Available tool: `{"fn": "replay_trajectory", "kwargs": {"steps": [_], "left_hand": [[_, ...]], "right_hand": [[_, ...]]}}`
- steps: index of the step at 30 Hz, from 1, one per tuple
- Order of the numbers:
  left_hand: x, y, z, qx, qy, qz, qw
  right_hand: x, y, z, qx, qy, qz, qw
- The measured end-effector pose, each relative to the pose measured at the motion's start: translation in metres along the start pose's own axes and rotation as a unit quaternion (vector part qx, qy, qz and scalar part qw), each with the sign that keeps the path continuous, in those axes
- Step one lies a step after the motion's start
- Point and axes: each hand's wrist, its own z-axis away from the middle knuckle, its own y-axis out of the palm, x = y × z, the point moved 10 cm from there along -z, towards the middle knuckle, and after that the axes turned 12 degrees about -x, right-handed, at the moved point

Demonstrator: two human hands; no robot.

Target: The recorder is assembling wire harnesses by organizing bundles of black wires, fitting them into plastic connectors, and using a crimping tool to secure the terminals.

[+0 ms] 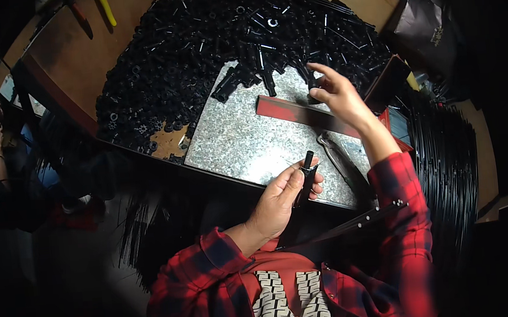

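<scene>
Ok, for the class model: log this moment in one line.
left hand: holds black tubular part | right hand: near black parts pile, grip unclear | speckled board: red-black bar, dark hand tool

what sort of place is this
Most likely a workshop or small factory: a large heap of small black parts covers much of the bench, a mass of thin black rods sits at the right, and the left hand holds a black tubular part.

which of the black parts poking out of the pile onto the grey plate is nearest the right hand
The rightmost black part, close by the right hand; the other black parts poke out farther left, clear of that hand.
</scene>
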Motion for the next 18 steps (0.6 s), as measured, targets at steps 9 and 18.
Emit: {"fn": "replay_trajectory", "kwargs": {"steps": [9, 18], "left_hand": [[0.009, 0.015, 0.004, 0.006, 0.000, -0.028, 1.000], [0.008, 0.021, 0.011, -0.016, 0.024, -0.057, 0.998]], "right_hand": [[0.030, -0.013, 0.075, 0.093, 0.274, -0.555, 0.780], [0.064, -0.012, 0.100, 0.159, 0.250, -0.530, 0.795]]}}
